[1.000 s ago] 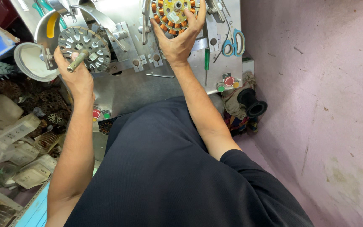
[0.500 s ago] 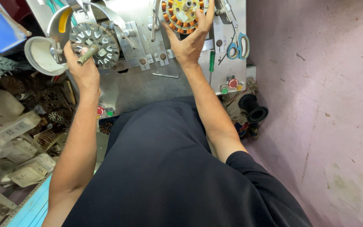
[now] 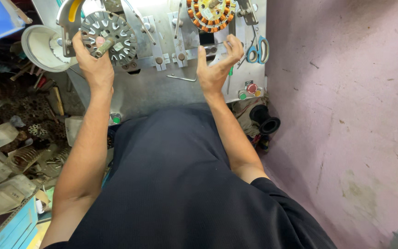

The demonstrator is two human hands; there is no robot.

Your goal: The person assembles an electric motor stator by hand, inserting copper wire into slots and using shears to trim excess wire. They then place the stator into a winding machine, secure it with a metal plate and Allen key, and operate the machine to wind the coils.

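My left hand point(image 3: 95, 62) grips the lower edge of a bare grey slotted stator core point(image 3: 109, 34) mounted on the metal machine table point(image 3: 157, 90), thumb on its central shaft. My right hand point(image 3: 217, 67) hovers with fingers spread just below a second stator point(image 3: 210, 14) wound with orange copper coils around a yellow centre. That hand holds nothing and is a little apart from the wound stator.
Blue-handled scissors point(image 3: 258, 50) lie at the table's right edge, above red and green push buttons point(image 3: 248, 90). A white bowl point(image 3: 44, 46) sits left of the machine. Piles of stator cores and plastic bags point(image 3: 5, 152) crowd the floor at left. A pink wall point(image 3: 346, 115) stands right.
My right hand has let go of the wound stator and dropped back below it, fingers spread. My left hand stays on the bare core.
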